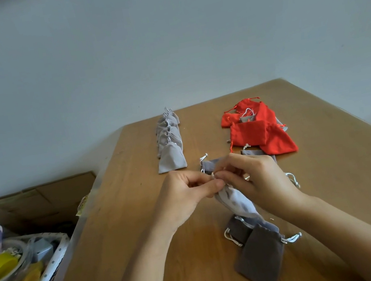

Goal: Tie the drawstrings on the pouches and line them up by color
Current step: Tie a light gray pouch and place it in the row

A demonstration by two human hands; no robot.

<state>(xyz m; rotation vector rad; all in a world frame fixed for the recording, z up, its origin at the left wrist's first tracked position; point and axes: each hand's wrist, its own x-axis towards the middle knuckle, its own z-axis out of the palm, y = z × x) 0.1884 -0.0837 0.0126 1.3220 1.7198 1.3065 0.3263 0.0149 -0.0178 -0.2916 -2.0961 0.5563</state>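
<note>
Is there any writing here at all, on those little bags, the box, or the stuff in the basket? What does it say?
No text can be read anywhere in this view.
On the small packet at the edge of the table: possibly print, too blurred to read.
On the row of grey pouches, the red pouches, the held pouch and the cardboard box: no writing shows.

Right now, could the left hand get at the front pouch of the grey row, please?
Probably yes: the front pouch lies just beyond the left hand, with only bare table between. Its fingers are pinching the held pouch, though, and would need to let go first.
</note>
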